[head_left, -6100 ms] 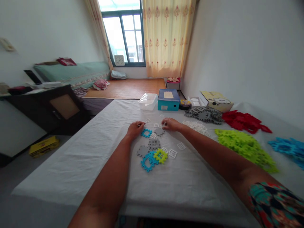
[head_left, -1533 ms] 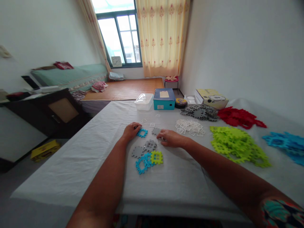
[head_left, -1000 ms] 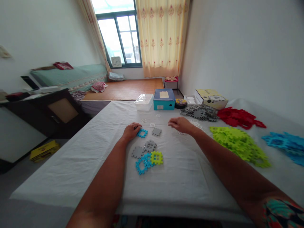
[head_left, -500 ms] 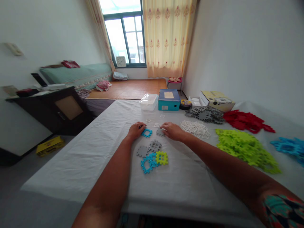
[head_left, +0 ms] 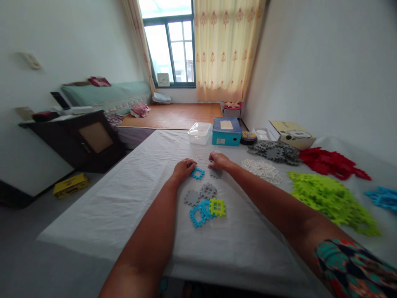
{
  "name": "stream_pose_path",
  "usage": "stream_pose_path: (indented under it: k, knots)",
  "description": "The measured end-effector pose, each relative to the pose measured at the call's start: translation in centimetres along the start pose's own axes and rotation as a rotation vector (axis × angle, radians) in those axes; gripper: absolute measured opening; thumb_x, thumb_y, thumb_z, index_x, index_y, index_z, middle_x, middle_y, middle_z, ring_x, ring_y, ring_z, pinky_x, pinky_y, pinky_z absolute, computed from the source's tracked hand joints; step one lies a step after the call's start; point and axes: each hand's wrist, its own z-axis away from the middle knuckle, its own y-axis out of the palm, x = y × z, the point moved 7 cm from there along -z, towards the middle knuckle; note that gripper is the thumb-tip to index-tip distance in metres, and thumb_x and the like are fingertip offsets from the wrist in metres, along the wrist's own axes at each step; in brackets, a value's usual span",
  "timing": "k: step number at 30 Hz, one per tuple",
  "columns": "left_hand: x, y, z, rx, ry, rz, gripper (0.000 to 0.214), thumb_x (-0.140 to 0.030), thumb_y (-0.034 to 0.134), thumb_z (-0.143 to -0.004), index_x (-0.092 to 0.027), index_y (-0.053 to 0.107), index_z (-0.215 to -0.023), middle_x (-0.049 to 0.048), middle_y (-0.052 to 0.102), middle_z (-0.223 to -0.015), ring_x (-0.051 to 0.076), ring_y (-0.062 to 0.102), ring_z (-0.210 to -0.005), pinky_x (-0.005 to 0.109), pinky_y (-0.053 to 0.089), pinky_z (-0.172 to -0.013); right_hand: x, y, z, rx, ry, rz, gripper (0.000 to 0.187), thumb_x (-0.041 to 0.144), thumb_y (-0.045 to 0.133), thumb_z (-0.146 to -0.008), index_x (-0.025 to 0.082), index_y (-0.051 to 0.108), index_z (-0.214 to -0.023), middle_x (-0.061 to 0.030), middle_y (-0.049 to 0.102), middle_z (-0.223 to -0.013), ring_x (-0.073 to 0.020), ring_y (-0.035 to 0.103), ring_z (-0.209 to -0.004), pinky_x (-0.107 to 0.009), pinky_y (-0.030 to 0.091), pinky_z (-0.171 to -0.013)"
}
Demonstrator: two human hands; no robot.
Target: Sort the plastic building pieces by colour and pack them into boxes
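My left hand lies on the white cloth of the table, its curled fingers pinching the edge of a small blue frame tile. My right hand is a little to the right, fingers bent down in a pinch over the cloth; what they hold is hidden. A grey tile lies just below that hand and a small white insert lies between the hands. Nearer to me are two grey tiles, a blue tile and a lime tile, touching one another.
At the far edge stand a clear plastic box, a blue box, a round tin and a cardboard box. Piles of tiles lie to the right: grey, white inserts, red, lime, blue. A dark cabinet is left.
My right hand came back from near the white insert pile to a spot beside my left hand. The loose white inserts near the grey tiles are gone. My left hand stayed on the blue tile.
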Motion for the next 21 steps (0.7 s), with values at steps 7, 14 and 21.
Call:
stream_pose_path:
  k: [7, 14, 21]
  knots:
    - [-0.1, -0.1, 0.0, 0.006, 0.0, 0.004, 0.028, -0.034, 0.049, -0.087, -0.022, 0.073, -0.095, 0.0032, 0.071, -0.1, 0.018, 0.064, -0.092, 0.028, 0.049, -0.086, -3.4, -4.4, 3.2, -0.115, -0.05, -0.082, 0.016, 0.029, 0.059, -0.086, 0.022, 0.068, -0.096, 0.0002, 0.073, -0.089, -0.0125, 0.064, -0.079, -0.02, 0.04, -0.064]
    - [0.2, 0.3, -0.3, 0.018, -0.035, 0.02, 0.029, -0.036, 0.049, -0.086, -0.021, 0.073, -0.095, 0.0036, 0.071, -0.1, 0.017, 0.065, -0.085, 0.027, 0.05, -0.079, -14.2, -7.9, 5.9, 0.043, 0.01, 0.023, 0.024, 0.032, 0.056, -0.086, 0.017, 0.075, -0.093, -0.0052, 0.075, -0.091, -0.0162, 0.066, -0.079, -0.022, 0.044, -0.067]
    - [-0.4, -0.1, 0.0, 0.014, -0.002, -0.021, 0.028, -0.034, 0.049, -0.087, -0.023, 0.073, -0.093, 0.0032, 0.071, -0.101, 0.018, 0.064, -0.095, 0.028, 0.048, -0.089, -9.9, -3.8, 2.4, -0.056, -0.054, 0.089, 0.035, 0.029, 0.052, -0.091, 0.018, 0.065, -0.121, -0.0077, 0.067, -0.121, -0.0186, 0.064, -0.103, -0.025, 0.045, -0.091]
